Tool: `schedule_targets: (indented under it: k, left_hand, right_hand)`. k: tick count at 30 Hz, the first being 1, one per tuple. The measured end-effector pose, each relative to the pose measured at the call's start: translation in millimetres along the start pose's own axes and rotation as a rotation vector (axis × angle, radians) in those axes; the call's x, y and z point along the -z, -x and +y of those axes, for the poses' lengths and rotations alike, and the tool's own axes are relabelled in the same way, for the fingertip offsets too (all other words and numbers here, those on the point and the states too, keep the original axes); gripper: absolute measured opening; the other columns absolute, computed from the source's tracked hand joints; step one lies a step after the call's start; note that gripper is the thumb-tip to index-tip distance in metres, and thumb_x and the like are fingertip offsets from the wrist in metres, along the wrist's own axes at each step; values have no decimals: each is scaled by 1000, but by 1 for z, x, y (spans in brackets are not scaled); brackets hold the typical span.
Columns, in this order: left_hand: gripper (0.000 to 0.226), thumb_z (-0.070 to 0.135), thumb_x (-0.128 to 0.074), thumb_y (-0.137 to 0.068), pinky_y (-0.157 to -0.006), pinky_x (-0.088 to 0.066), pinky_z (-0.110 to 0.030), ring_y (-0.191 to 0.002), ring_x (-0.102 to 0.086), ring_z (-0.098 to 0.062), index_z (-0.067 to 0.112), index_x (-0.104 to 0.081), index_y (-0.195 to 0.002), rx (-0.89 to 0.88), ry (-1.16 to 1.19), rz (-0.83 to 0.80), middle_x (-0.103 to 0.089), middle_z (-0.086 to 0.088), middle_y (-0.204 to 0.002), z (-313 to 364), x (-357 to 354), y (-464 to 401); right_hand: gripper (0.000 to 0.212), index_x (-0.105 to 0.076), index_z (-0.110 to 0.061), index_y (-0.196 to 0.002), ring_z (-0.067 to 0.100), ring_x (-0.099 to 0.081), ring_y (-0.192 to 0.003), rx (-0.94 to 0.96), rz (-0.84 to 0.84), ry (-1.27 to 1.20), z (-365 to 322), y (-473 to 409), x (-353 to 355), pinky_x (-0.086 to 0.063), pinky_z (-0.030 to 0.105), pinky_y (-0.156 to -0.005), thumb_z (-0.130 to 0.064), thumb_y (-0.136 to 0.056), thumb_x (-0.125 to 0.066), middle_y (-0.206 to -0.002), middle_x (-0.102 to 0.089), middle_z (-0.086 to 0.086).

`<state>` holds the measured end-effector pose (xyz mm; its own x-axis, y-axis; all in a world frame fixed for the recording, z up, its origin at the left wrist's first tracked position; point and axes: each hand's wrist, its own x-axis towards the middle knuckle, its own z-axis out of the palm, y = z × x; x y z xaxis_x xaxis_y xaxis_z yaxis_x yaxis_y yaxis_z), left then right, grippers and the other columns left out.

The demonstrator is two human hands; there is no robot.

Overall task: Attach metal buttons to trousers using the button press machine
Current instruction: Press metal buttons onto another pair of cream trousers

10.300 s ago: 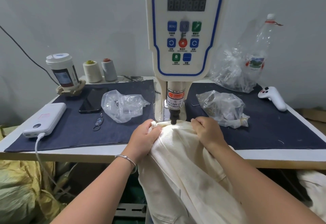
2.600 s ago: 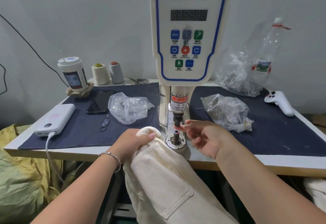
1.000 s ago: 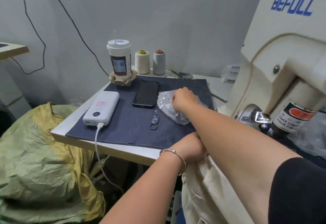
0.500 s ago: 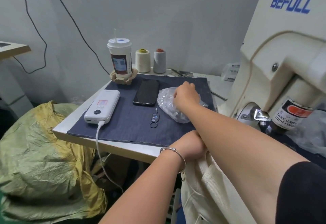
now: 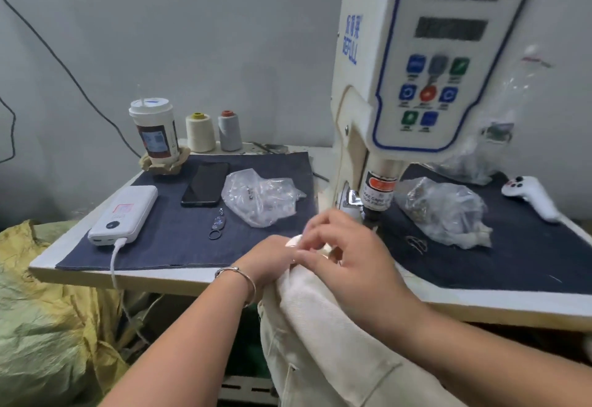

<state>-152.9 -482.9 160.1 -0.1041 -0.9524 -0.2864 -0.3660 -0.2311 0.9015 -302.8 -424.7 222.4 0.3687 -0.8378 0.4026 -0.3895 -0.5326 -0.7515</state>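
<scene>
The left hand (image 5: 272, 257) bunches the cream trousers (image 5: 323, 326) at the desk (image 5: 128, 273) edge, six o'clock of the press head (image 5: 378, 195). The right hand (image 5: 346, 252) has curled fingers; any button is hidden. Fingers near the punch risk pinching; fabric could slip.

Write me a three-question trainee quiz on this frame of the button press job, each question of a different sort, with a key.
1. True or false: the left hand grips the cream trousers at the table edge.
2. Which thing lies directly in front of the phone on the dark cloth? A) power bank B) small key ring C) white controller
3. Fill in: the two thread spools stand beside the lidded ____.

Key
1. True.
2. B. The power bank lies left of the phone; the controller is right of the button machine.
3. Cup.
</scene>
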Motion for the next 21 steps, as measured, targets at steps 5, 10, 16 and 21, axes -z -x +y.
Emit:
schedule_targets:
  k: [5, 10, 16, 21]
  left_hand:
    - [22, 39, -74, -85, -89, -57, -42, -87, -74, -24, 19, -79, -91, 80, 81, 1, -78, -6, -90, -1, -3, -4]
    - [28, 42, -75, -84, -90, -57, -46, -89, -74, -28, 16, -78, -95, 124, 69, 22, -77, -9, -93, -4, -3, -10]
    - [27, 41, -74, -85, -94, -55, -48, -93, -73, -30, 16, -79, -94, 118, 41, 42, -77, -10, -94, -4, -4, -13]
    - [25, 38, -74, -85, -99, -51, -52, -99, -71, -34, 15, -79, -95, 129, 83, 8, -76, -13, -100, -5, -3, -15]
  right_hand:
    - [13, -67, -18, -75, 7, -53, -80, -225, 200, 382, 81, 36, 95, -38, 17, -67, -15, -88, -68, -84, -55, -13]
    - [18, -68, -19, -73, 16, -56, -86, -544, 60, 469, 156, 22, 132, -47, 34, -78, -20, -91, -64, -84, -57, -8]
    - [13, -73, -21, -74, 14, -63, -86, -659, -31, 352, 178, 11, 130, -53, 37, -84, -22, -86, -71, -84, -69, -6]
    - [15, -71, -24, -71, 11, -61, -86, -663, 5, 343, 183, 5, 133, -51, 32, -79, -19, -85, -71, -84, -69, -9]
